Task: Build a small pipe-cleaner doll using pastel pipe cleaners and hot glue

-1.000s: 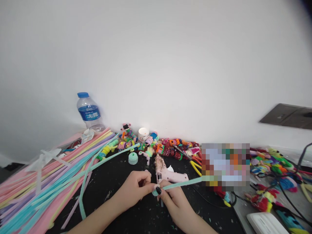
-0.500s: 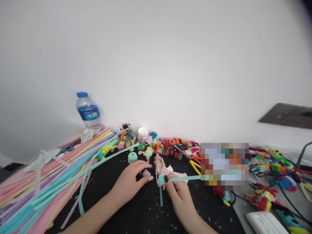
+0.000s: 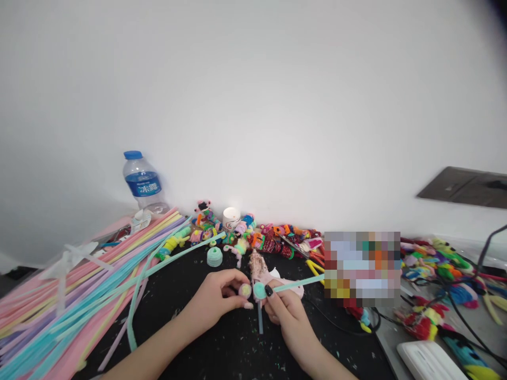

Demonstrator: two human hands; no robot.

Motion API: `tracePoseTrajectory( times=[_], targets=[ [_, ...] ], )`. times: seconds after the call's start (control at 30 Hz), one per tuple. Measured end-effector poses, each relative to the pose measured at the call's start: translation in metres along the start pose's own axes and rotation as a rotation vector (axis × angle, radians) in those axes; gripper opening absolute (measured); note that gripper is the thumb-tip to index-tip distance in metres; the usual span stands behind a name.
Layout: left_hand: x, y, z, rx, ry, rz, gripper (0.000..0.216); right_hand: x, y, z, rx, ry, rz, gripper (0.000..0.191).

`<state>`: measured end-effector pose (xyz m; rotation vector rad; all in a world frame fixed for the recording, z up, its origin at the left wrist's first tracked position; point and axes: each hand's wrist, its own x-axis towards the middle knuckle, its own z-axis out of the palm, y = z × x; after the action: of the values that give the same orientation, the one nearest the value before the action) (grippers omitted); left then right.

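A blue-capped bottle (image 3: pixel 143 183) and a white cup (image 3: pixel 231 218) stand near the pale wall (image 3: pixel 277 105).

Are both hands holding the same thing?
No, the left hand holds a yellow-centred round piece and the right hand pinches a mint-green coil.

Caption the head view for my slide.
Left hand holds a round purple and yellow fuzzy piece, right hand a round mint fuzzy coil, near a pink glue gun.

Bare hands (image 3: pixel 216 295) (image 3: pixel 287 312), bare forearms (image 3: pixel 158 344) (image 3: pixel 321 359), long nails, black right thumbnail (image 3: pixel 269 290), pale left thumbnail (image 3: pixel 248 305)
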<state>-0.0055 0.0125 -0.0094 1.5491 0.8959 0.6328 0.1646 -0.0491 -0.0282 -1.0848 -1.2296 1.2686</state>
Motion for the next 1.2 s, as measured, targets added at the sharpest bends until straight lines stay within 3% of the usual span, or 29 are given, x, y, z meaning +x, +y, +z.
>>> tracePoseTrajectory(
  times=[0.33,0.6,0.9,1.2],
  targets=[
    [-0.008,0.007,0.004,0.167,-0.061,0.155,0.015,0.000,-0.005,0.002,0.009,-0.098,0.114,0.044],
    [-0.008,0.007,0.005,0.139,-0.039,0.171,0.015,0.001,0.000,0.000,-0.055,-0.075,0.116,0.041],
    [-0.009,0.004,0.005,-0.013,-0.101,0.123,0.027,0.001,0.002,0.000,-0.137,-0.041,0.091,0.037],
    [-0.002,-0.004,0.004,-0.245,-0.053,0.182,0.015,0.000,-0.003,0.000,-0.218,-0.008,0.038,0.035]
  ],
)
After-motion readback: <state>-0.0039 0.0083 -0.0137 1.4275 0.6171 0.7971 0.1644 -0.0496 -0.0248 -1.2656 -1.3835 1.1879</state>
